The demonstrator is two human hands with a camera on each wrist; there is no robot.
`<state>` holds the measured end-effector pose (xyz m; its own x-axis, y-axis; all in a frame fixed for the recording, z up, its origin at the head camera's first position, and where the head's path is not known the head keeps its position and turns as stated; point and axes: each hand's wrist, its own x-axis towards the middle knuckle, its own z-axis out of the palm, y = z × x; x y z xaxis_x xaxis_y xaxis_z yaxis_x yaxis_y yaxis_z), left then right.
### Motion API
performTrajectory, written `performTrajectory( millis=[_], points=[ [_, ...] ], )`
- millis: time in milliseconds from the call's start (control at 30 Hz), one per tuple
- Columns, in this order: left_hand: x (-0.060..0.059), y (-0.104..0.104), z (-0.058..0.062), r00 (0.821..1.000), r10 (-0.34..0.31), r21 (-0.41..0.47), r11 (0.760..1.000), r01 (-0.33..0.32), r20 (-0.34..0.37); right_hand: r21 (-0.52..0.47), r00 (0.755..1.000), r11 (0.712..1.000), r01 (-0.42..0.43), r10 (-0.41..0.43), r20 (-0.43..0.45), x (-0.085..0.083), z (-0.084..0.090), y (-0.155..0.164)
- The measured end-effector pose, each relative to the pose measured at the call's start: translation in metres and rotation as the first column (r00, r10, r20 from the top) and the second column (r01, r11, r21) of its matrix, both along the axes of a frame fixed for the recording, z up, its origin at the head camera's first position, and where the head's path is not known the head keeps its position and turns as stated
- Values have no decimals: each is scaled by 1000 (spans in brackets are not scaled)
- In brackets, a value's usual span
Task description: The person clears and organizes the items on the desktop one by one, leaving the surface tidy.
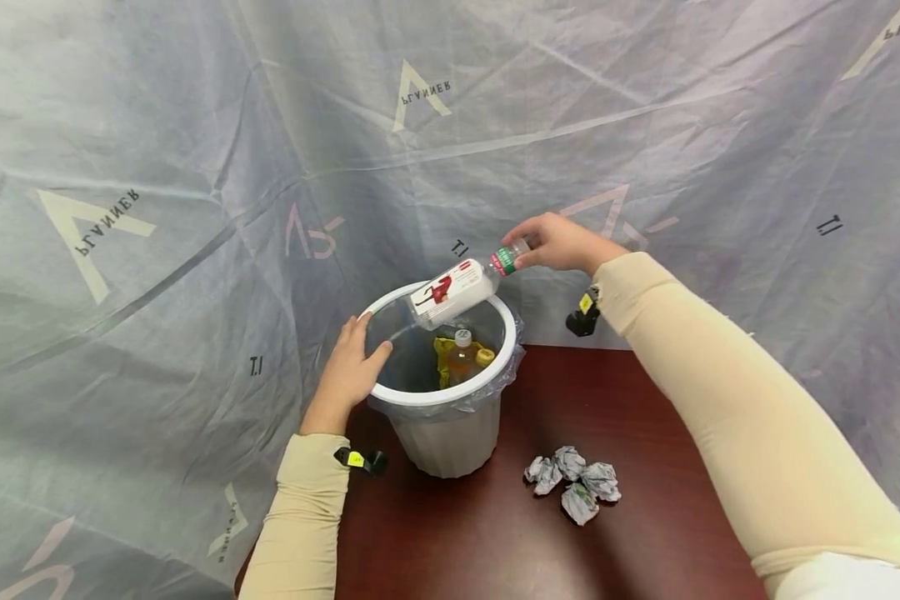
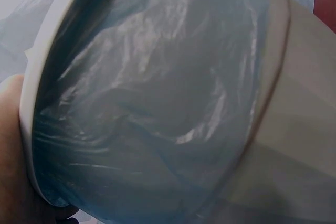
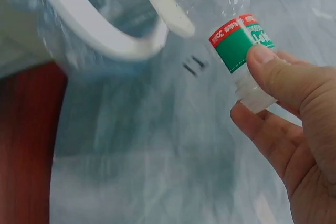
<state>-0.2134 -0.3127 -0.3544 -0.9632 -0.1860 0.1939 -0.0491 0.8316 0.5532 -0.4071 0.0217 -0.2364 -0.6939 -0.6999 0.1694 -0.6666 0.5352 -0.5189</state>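
A clear plastic bottle (image 1: 452, 293) with a white label slants over the opening of a lined trash can (image 1: 450, 442). My right hand (image 1: 558, 243) pinches it near the neck, between thumb and fingers. The right wrist view shows the green and red band (image 3: 242, 43) around the neck, just above the thumb. On the left side of the can, my left hand (image 1: 351, 367) grips the white rim (image 1: 427, 398); its fingers are partly hidden in the left wrist view. Inside the can are a capped bottle (image 1: 462, 358) and a yellow item (image 1: 442, 350).
Several crumpled paper balls (image 1: 570, 479) lie on the dark red table (image 1: 480, 542), right of the can. A grey printed curtain (image 1: 420, 183) hangs behind and along the left side. The clear bag (image 1: 506, 375) overhangs the rim.
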Motion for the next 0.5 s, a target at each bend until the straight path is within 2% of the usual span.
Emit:
performTrajectory(
  millis=[300, 500],
  points=[
    [-1, 0, -1, 1000, -3, -2, 1000, 3, -9, 109, 992, 991, -75, 86, -97, 11, -19, -54],
    [0, 1, 0, 1000, 5, -8, 1000, -6, -9, 237, 970, 963, -128, 172, -174, 27, -28, -88]
  ],
)
